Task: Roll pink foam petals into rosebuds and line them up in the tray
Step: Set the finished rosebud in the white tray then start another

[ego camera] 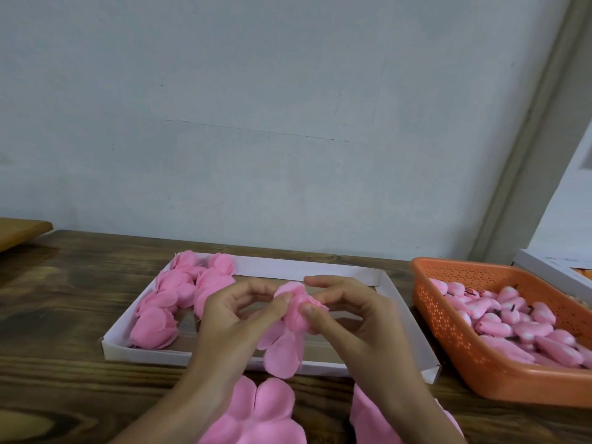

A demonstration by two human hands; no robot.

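Note:
Both hands hold a partly rolled pink foam petal piece above the white cardboard tray. My left hand pinches its left side with thumb and fingertips. My right hand grips its right side, thumb on the rolled bud end. Loose petals hang down from the piece over the tray's front edge. Several finished pink rosebuds lie in two rows in the tray's left part. Flat pink petal pieces rest on the table below my wrists.
An orange perforated plastic basket at the right holds several small pink bud cores. A white box stands behind it. The dark wooden table meets a pale wall. A lighter wooden surface shows at far left.

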